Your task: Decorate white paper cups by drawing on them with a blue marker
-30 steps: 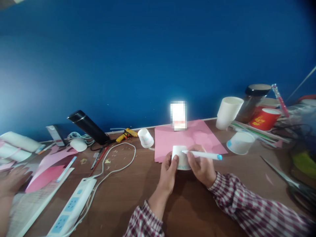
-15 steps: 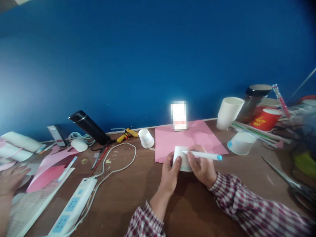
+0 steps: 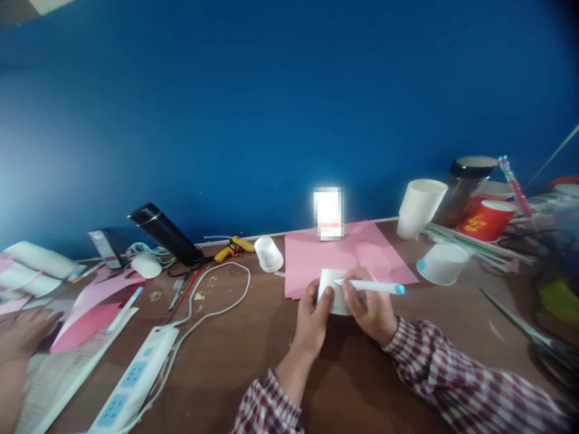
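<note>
— Where's the cup?
— Centre frame: the left hand (image 3: 312, 316) wraps the paper cup (image 3: 333, 292), at the pink sheet's (image 3: 316, 259) lower edge.
— And the other?
— The right hand (image 3: 368, 307) pinches a marker (image 3: 371, 286), tip on the cup; bare table (image 3: 344, 386) below.

text: none legible | red cup (image 3: 487, 220): yellow marks (too blurred to read)

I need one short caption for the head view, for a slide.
Left hand steadies an upturned paper cup while right hand marks it with a pen.
</note>
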Motion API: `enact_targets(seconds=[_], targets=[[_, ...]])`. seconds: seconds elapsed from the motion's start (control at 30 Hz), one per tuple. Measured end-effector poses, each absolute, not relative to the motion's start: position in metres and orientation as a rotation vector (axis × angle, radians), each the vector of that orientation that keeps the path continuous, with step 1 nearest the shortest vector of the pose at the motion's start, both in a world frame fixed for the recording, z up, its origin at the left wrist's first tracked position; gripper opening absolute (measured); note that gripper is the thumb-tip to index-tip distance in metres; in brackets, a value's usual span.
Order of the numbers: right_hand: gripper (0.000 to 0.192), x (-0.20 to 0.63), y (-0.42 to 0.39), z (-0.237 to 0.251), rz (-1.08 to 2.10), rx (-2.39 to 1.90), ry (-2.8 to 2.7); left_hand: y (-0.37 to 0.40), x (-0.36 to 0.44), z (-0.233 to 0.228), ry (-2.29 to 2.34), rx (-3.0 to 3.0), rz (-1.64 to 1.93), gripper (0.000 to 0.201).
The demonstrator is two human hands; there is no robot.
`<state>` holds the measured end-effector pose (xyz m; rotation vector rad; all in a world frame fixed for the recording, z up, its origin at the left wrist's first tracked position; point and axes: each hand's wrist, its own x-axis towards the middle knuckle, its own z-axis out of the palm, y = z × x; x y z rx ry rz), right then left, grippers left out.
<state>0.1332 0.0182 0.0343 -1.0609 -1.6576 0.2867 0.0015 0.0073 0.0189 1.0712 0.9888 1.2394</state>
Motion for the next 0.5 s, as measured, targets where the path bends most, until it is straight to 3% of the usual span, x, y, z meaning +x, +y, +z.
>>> enact_targets(seconds=[0.5], targets=[[0.008,0.1333,0.0176,0.0355,0.255,-1.062,-1.662,0.0069,0.0015,0.0182,0.993,1.061,1.249,0.038]])
